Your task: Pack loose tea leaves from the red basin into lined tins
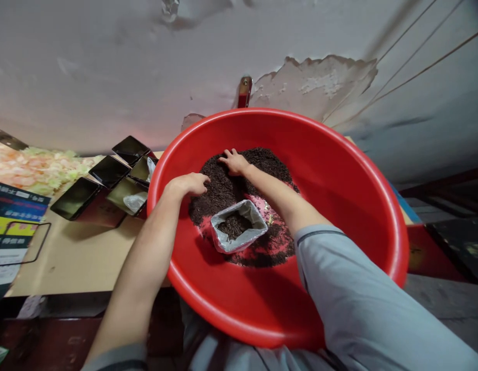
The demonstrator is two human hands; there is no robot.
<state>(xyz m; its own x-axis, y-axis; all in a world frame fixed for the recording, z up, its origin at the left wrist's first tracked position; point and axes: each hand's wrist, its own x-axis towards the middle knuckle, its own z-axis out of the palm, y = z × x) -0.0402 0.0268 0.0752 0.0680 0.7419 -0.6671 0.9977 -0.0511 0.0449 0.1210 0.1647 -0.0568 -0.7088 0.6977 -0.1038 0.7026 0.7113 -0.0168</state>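
Dark loose bits that look like tea leaves point(219, 180) lie heaped in a big red plastic basin point(339, 201). My right hand point(235, 162) rests on the far part of the heap, its fingers spread. At the heap's left side is my left hand point(193, 184), fingers loosely bent and apart, with nothing seen in them. Nearer to me in the basin stands a small box-shaped container point(258, 226) lined with a clear plastic bag, partly filled with the same dark bits. Neither hand touches this container.
Several dark rectangular tins point(107, 206), some with plastic liners, lie on the tan board point(92, 263) left of the basin. Farther left are pale artificial-looking flowers point(41, 167) and a printed box point(14, 232). A peeling wall point(107, 67) rises behind.
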